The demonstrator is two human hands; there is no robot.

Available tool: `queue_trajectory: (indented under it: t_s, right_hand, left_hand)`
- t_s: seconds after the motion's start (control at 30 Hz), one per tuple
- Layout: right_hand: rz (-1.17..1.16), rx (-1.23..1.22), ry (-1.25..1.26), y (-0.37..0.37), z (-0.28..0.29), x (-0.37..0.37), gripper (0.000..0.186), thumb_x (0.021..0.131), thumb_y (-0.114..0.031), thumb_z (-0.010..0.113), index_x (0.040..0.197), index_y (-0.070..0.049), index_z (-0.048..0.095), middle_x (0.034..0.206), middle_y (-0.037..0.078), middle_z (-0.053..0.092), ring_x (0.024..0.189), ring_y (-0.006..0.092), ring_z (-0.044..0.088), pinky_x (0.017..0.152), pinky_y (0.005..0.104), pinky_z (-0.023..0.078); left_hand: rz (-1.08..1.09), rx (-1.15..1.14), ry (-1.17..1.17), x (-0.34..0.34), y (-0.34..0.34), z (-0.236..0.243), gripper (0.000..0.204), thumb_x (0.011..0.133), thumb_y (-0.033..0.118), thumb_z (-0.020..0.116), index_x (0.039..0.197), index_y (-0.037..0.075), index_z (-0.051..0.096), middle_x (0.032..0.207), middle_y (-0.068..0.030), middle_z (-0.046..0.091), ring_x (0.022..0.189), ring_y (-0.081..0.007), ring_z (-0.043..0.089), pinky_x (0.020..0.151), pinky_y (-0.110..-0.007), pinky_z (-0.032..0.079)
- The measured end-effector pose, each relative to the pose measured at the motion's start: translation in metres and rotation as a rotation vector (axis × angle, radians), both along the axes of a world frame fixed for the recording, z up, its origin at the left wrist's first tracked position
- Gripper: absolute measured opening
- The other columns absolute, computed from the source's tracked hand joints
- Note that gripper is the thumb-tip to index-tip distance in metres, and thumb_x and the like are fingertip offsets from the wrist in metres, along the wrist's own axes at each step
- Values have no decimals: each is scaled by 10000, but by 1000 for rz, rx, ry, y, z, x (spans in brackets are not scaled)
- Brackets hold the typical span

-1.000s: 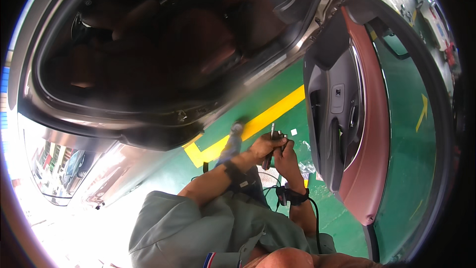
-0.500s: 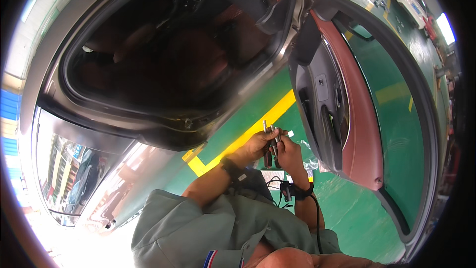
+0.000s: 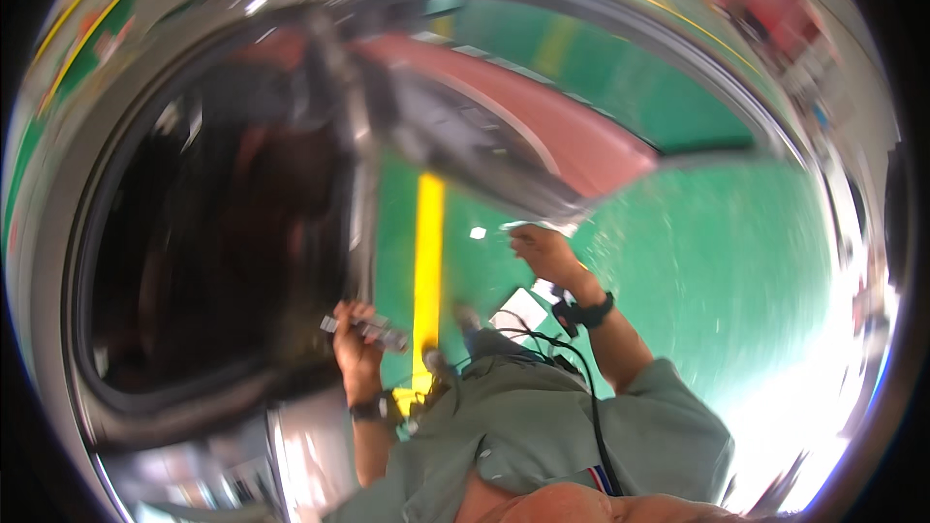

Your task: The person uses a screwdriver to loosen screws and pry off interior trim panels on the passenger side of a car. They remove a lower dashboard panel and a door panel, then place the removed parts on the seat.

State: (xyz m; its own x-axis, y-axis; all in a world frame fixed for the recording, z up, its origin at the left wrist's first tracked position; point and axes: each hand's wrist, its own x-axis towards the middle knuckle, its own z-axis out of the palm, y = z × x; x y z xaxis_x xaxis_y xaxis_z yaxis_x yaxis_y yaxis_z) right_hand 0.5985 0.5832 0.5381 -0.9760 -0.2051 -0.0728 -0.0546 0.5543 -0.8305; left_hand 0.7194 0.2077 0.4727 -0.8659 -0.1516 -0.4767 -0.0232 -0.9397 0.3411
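My left hand (image 3: 356,353) is closed around silvery rod-shaped metal tools (image 3: 389,336), whose ends stick out on both sides of the fist. Motion smears them, so their exact kind is unclear. That hand is beside the car's door sill (image 3: 362,223). My right hand (image 3: 544,254) is apart from it, near the lower edge of the open car door (image 3: 494,169). Its fingers are curled in, and whatever they may hold is hidden. A dark band with a small device (image 3: 586,313) sits on my right wrist, and a black cable (image 3: 581,358) runs from there along my shirt.
The dark car interior (image 3: 223,232) opens on the left. A yellow line (image 3: 428,261) crosses the green floor (image 3: 707,261) by the sill. A white sheet (image 3: 520,315) and a small white piece (image 3: 478,232) show below. Red equipment (image 3: 756,0) stands far right.
My hands have moved apart; before, they were together on the metal tools, which are now in my left hand. The view has turned right, so the car and door appear swung round and blurred.
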Motion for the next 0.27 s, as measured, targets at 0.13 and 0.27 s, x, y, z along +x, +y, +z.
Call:
queue_trajectory:
  t_s: [0.13,0.27]
  right_hand:
    - [-126,49,138,25,15,10,236,960,-192,645,1111,-20,706,913,187,736,856,301,734,767,407,571]
    - [-340,-36,97,53,24,43,232,971,-195,630,1109,-34,724,924,174,748,869,309,736,792,401,581]
  left_hand:
    - [104,52,49,36,-42,-39,255,1006,355,690,894,146,595,745,62,539,652,-74,517,572,-213,443]
    - [-74,77,123,33,-61,-36,251,1006,362,684,873,154,639,754,66,596,698,-86,590,727,-324,595]
